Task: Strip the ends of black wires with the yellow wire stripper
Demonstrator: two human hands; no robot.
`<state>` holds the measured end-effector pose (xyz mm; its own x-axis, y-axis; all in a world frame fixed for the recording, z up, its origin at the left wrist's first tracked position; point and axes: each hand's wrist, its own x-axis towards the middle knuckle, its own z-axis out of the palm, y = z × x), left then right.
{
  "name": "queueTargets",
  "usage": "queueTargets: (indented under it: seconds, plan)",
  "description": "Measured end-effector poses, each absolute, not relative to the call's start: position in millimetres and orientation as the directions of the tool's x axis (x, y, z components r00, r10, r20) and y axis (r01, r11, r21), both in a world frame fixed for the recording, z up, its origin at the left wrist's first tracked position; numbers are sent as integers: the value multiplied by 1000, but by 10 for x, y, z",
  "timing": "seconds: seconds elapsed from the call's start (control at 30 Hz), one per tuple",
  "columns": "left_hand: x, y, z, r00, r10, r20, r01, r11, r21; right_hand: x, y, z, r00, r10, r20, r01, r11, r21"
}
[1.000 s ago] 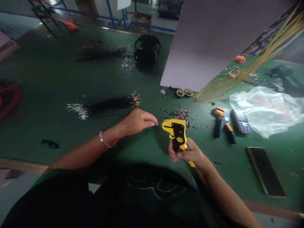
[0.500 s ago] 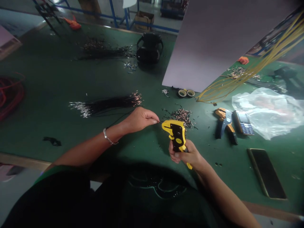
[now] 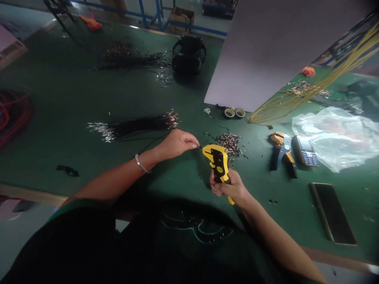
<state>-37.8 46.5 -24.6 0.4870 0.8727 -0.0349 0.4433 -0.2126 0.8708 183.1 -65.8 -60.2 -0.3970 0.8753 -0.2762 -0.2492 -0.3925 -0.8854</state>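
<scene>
Between the thumb and fingers of my left hand is pinched a thin black wire, which trails back to the left under the hand. Its tip is just by the jaws of a yellow and black wire stripper; whether it is inside them I cannot tell. My right hand is wrapped around the stripper's handles and holds it upright. A bundle of black wires with bare copper ends on the right lies beyond my left hand. Behind the stripper is a pile of short stripped bits.
To the right lie an orange and dark blue tool, a keypad phone, a smartphone and a clear plastic bag. Tape rolls rest by a white panel. Farther back is a black headset; red cable lies left.
The stripper has tilted slightly and its handles look closer together. My left hand stays pinched on the wire close to the jaws. The whole view has shifted a little.
</scene>
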Motion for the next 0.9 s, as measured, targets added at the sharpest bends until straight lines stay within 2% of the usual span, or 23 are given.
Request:
queueTargets:
  seconds: [0.47,0.9]
  plan:
    - [-342,379,-224,454,891,-18,458,-216,862,1839,-622,-675,-377,885,-273,-372,-415,-830]
    - [-310,388,-294,367,930,-27,437,-146,888,1825,-665,-608,-386,872,-299,-358,-441,-823]
